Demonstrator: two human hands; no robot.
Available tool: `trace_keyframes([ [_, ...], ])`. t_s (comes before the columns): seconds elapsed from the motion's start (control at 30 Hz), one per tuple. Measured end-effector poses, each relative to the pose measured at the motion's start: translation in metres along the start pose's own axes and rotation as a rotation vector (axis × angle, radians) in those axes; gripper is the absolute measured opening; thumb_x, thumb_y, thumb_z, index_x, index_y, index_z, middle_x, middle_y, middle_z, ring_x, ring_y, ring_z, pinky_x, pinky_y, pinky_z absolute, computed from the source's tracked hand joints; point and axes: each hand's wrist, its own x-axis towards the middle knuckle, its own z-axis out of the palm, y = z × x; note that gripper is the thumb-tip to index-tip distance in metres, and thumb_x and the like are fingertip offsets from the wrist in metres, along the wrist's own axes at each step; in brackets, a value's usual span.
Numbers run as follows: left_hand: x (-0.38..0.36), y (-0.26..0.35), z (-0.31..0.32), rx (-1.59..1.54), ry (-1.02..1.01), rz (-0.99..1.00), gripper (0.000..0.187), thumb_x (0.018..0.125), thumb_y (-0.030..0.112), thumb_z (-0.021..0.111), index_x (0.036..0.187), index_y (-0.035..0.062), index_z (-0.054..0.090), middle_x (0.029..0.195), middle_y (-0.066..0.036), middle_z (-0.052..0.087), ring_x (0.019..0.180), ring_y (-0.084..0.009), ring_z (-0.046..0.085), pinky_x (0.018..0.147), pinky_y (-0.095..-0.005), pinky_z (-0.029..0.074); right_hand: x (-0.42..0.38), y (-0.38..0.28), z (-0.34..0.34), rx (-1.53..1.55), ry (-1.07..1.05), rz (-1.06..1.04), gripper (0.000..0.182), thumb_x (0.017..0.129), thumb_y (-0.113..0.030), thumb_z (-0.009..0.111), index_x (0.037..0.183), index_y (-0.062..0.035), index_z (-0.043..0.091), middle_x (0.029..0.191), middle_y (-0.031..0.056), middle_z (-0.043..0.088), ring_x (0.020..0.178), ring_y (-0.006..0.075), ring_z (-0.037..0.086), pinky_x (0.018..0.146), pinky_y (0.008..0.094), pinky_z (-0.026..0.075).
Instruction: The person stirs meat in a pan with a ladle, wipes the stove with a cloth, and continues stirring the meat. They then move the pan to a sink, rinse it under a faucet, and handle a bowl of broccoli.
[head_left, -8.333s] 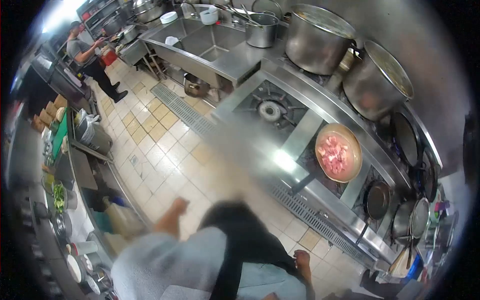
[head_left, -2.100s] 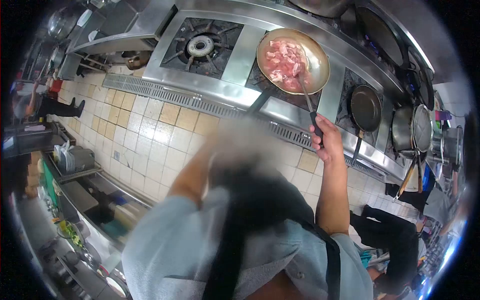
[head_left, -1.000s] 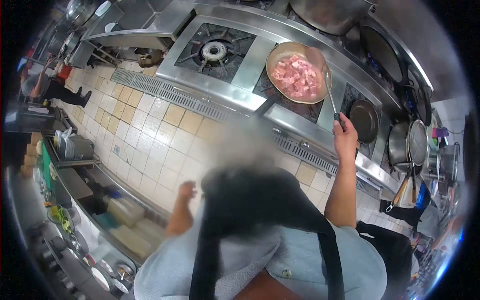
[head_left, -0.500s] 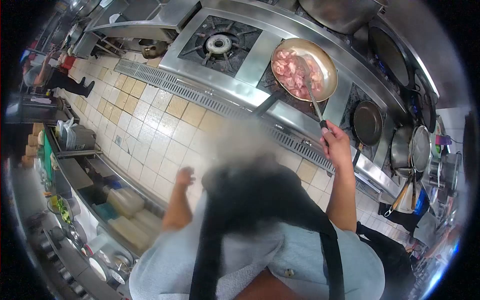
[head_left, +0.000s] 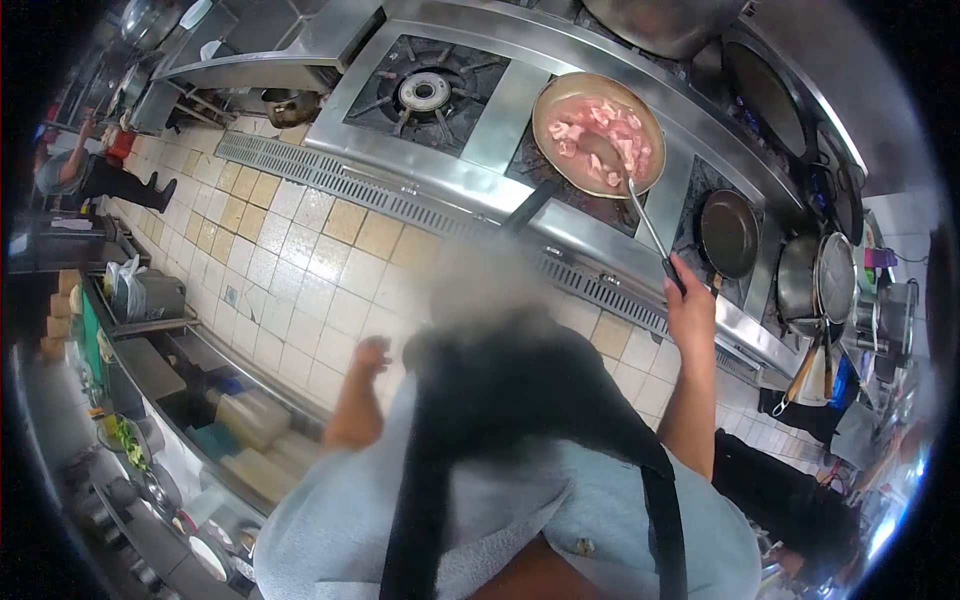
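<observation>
My right hand (head_left: 690,300) is closed round the dark handle of a long metal spoon (head_left: 648,225). The spoon's bowl rests among pieces of pink meat (head_left: 607,125) in a wide frying pan (head_left: 655,115) on the stove, with its own handle pointing toward me. My left hand (head_left: 371,356) hangs over the floor beside my body, fingers bent and slightly apart, holding nothing.
Left of the pan is a bare burner (head_left: 424,92); to its right sits a small dark pan (head_left: 729,233). Pots and strainers (head_left: 836,277) stand farther right. Another person (head_left: 68,172) is at far left, and dark-clothed legs (head_left: 775,485) show at lower right.
The spoon and my right hand have shifted slightly right and down, and the meat is spread differently in the pan. The dark-clothed legs at lower right show more.
</observation>
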Motion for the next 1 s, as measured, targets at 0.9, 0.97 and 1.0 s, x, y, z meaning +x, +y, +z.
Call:
trace_keyframes([
  [0.9,0.019,-0.064,-0.013,0.276,0.037,0.260,0.028,0.085,0.020,0.052,0.111,0.0077,0.055,0.097,-0.010,0.061,0.071,-0.0215,0.062,0.051,-0.0324,0.049,0.014,-0.041,0.023,1.006,-0.300,0.534,0.047,0.086,-0.009,0.052,0.131,-0.0059,0.038,0.067,0.0010,0.051,0.041,0.0045,0.037,0.035,0.0183,0.024],
  [0.97,-0.005,-0.036,-0.004,0.109,0.040,0.176,0.037,0.085,0.024,0.055,0.115,0.0033,0.052,0.101,-0.012,0.060,0.071,-0.0213,0.061,0.055,-0.0333,0.048,0.009,-0.037,0.012,0.790,-0.261,0.427,0.044,0.085,-0.007,0.052,0.128,-0.0040,0.043,0.077,0.0038,0.057,0.052,0.0070,0.048,0.045,0.0193,0.037],
  [1.0,-0.012,-0.026,-0.001,-0.061,0.045,0.091,0.048,0.084,0.029,0.058,0.120,-0.0011,0.048,0.106,-0.014,0.058,0.071,-0.0211,0.060,0.059,-0.0343,0.047,0.006,-0.032,0.008,0.791,-0.259,0.428,0.044,0.085,-0.007,0.052,0.128,-0.0040,0.043,0.077,0.0038,0.057,0.052,0.0070,0.048,0.045,0.0193,0.037],
])
